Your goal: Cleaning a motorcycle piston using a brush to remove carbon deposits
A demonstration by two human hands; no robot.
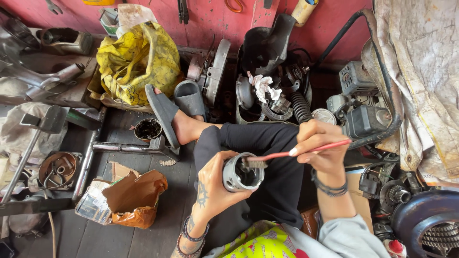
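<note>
My left hand (213, 184) grips a grey metal piston (240, 173) by its side, open end turned toward me, over my lap. My right hand (318, 143) holds a red-handled toothbrush (296, 153). Its bristle end rests on the piston's rim at the upper left. Both wrists carry dark bracelets. My legs in black trousers are crossed below the hands, and one foot wears a grey slide sandal (165, 112).
A yellow bag (138, 59) lies at the back. A small dark tin (148, 129) stands near my foot. A torn brown paper bag (129, 198) lies on the dark wooden floor. Engine parts (275, 91) and small motors (363, 102) crowd the right.
</note>
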